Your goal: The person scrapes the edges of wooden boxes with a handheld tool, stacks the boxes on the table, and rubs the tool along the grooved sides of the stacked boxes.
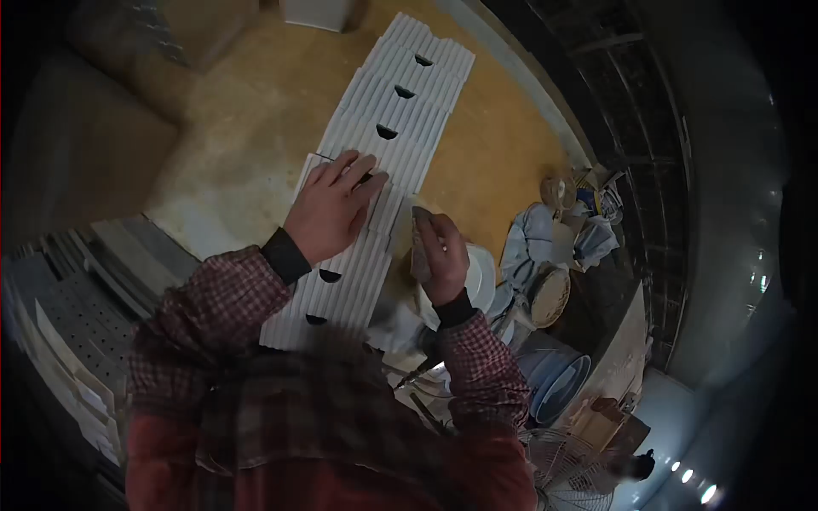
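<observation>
A long row of white ribbed pieces (407, 115) lies across the yellowish tabletop (247, 128), with dark half-round notches down its middle. My left hand (328, 211) rests flat on the row, fingers stretched out and partly covering one notch. Just off the row's right edge, my right hand (446, 260) is closed around a worn, greyish flat block (420, 247), possibly a sanding block. The block stands on its narrow side close to the white pieces; whether it touches them I cannot tell.
Right of my right hand are a white round container (482, 277), crumpled pale cloths (530, 238) and a round basket-like dish (550, 296). Lower right, a blue-grey bucket (558, 387) and a fan (567, 473) stand. A cardboard box (209, 30) sits upper left.
</observation>
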`<state>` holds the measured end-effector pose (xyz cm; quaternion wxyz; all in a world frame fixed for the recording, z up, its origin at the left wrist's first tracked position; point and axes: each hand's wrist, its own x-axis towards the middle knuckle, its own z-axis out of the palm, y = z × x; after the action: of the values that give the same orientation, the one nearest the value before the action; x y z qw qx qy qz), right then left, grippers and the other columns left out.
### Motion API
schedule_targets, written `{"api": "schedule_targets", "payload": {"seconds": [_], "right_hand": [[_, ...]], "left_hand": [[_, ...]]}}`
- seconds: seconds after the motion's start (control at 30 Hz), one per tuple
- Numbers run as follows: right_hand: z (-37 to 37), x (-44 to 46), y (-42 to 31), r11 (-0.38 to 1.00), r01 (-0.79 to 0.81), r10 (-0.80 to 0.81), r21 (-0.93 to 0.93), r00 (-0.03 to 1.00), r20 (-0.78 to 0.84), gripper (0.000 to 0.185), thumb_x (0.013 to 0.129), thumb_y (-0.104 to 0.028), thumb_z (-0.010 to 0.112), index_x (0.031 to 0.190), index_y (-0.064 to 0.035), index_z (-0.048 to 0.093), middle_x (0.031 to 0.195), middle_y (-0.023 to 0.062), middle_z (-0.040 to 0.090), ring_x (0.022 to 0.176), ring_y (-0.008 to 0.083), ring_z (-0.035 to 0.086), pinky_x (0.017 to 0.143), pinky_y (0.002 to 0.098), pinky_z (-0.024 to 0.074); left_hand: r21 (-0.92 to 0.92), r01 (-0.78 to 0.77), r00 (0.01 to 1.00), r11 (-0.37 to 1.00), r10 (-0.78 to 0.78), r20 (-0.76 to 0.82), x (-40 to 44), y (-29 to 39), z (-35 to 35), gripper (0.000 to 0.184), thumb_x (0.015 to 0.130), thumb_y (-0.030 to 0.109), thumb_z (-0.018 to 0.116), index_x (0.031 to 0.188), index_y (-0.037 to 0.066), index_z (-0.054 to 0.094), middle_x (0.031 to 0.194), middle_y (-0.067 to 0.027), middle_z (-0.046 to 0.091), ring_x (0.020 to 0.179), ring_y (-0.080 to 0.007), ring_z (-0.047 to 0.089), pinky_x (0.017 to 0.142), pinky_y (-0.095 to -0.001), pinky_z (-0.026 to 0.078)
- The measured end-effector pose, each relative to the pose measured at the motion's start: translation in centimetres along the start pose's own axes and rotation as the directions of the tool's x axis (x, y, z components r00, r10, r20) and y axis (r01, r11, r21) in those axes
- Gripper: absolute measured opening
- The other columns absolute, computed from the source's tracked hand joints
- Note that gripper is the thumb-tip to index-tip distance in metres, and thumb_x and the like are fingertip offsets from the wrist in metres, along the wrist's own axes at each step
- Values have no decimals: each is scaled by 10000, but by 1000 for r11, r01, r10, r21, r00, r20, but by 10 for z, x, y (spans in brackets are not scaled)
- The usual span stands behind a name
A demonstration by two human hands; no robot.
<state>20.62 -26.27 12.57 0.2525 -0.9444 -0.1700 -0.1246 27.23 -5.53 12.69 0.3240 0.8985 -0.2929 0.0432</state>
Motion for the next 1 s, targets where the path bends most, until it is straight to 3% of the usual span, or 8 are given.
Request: {"api": "schedule_targets", "payload": {"seconds": [0.17,0.23,0.27,0.37,0.53,0.63,0.73,1.0], "right_hand": [[0,4,1,987,121,-119,-108,993,29,433,638,25,569,1071,11,579,1040,154,519,814,301,520,713,383,445],[-6,4,4,995,100,-99,-23,994,41,439,634,27,578,1072,8,582,1033,149,520,812,295,527,715,371,453],[-10,5,4,997,75,-74,-33,997,27,423,650,34,585,1072,11,583,1030,145,531,829,290,550,732,356,463],[-13,20,2,968,-137,131,212,990,42,337,702,89,562,1030,20,595,1025,138,547,861,280,586,737,290,474],[-24,26,10,993,42,-62,111,981,186,373,647,-4,628,1017,-46,612,1037,99,557,855,278,575,738,333,472],[-31,26,10,985,-33,-14,171,964,264,377,655,63,607,1018,-37,618,1004,96,566,886,259,586,736,304,482],[-24,18,6,946,-124,84,299,986,145,371,646,129,560,991,2,612,988,114,559,838,249,595,733,276,472],[-14,10,-4,949,-162,153,272,987,54,372,638,156,544,983,31,600,1000,134,552,851,261,589,740,282,463]], "left_hand": [[67,-42,998,997,45,-34,0,1,0,425,722,55,555,1144,55,507,1202,-101,440,1166,-291,384,888,-401,364],[66,-44,999,997,46,-29,0,0,1,430,728,61,557,1154,59,501,1207,-101,432,1176,-290,375,893,-401,362],[80,-42,999,996,44,-19,0,0,0,435,727,62,560,1157,61,500,1210,-102,428,1180,-291,372,897,-402,361],[77,-43,999,996,44,-11,-2,0,1,445,735,74,565,1174,81,497,1229,-108,417,1189,-292,361,909,-408,354],[113,-91,996,989,90,17,-2,0,1,380,739,87,564,1118,119,553,1214,-111,415,1162,-291,364,891,-414,346],[147,-145,988,978,137,66,2,0,2,375,738,95,558,1111,140,559,1204,-96,420,1154,-280,365,899,-410,335],[73,-175,984,982,173,41,4,-1,2,378,745,96,542,1121,139,547,1182,-93,434,1147,-280,377,926,-437,318],[118,-247,969,962,242,57,5,-8,6,372,724,61,532,1090,127,556,1154,-132,433,1134,-308,380,899,-441,328]]}}
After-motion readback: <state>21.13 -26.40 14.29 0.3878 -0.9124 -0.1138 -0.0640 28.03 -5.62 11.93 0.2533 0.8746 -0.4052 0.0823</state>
